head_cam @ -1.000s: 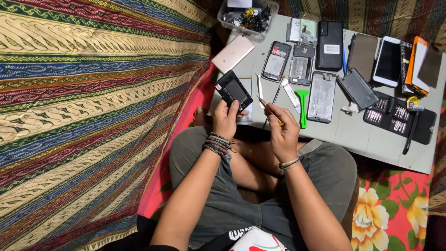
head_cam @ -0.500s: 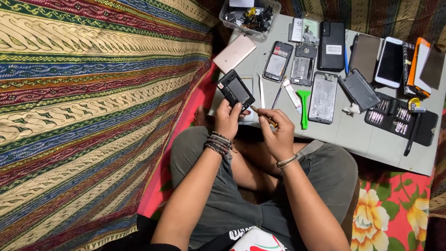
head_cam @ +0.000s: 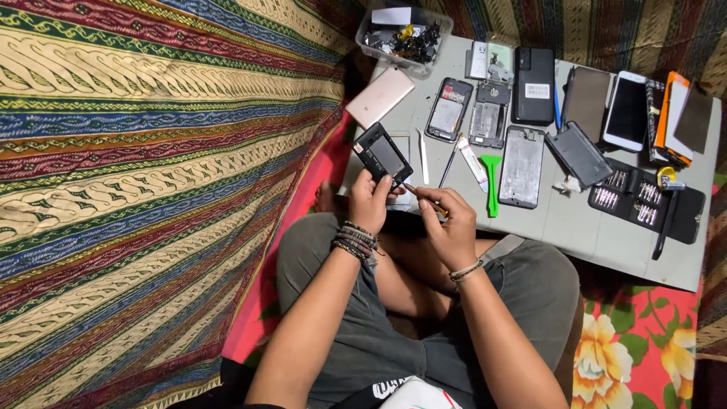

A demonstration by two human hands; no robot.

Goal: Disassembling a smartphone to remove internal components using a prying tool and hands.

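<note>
While the left hand [head_cam: 369, 201] curls its fingers around an opened black phone [head_cam: 383, 155] just left of frame centre, tilting it up for access, the right hand [head_cam: 450, 227] pinches a thin tool [head_cam: 420, 193] toward its lower edge.

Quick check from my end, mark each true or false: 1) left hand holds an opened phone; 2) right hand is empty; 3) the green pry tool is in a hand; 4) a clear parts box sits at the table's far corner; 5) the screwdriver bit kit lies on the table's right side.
1) True: the left hand grips the opened phone, tilted over the table edge.
2) False: the right hand holds a thin tool with its tip at the phone's lower edge.
3) False: the green pry tool lies on the table, apart from both hands.
4) True: the clear parts box sits there.
5) True: the black bit kit lies open there.
</note>
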